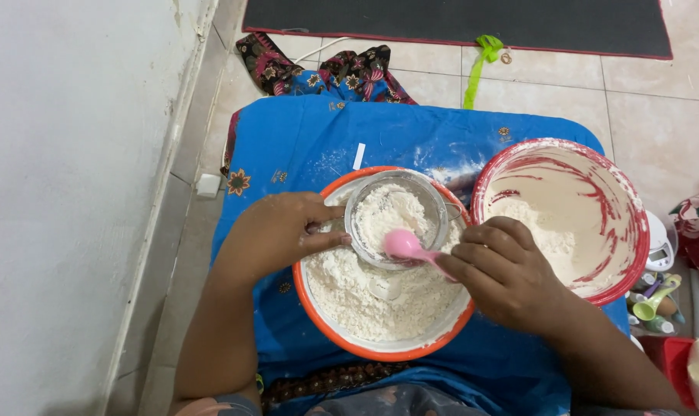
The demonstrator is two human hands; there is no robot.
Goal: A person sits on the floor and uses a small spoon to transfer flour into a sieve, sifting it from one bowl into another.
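My left hand (284,231) grips the rim of a small round metal sieve (436,202) holding flour, held over an orange bowl (380,350) filled with white flour. My right hand (503,270) holds a pink plastic spoon (403,245), its bowl resting at the sieve's near edge. Both hands are dusted with flour. The orange bowl sits on a low surface covered in blue patterned cloth (311,142).
A larger red bowl (634,231), flour-smeared with some flour inside, stands to the right of the orange bowl. A white kitchen scale (660,245) and coloured measuring spoons (657,300) lie at the right edge. A white wall (65,192) runs along the left; tiled floor and a dark mat (457,23) lie beyond.
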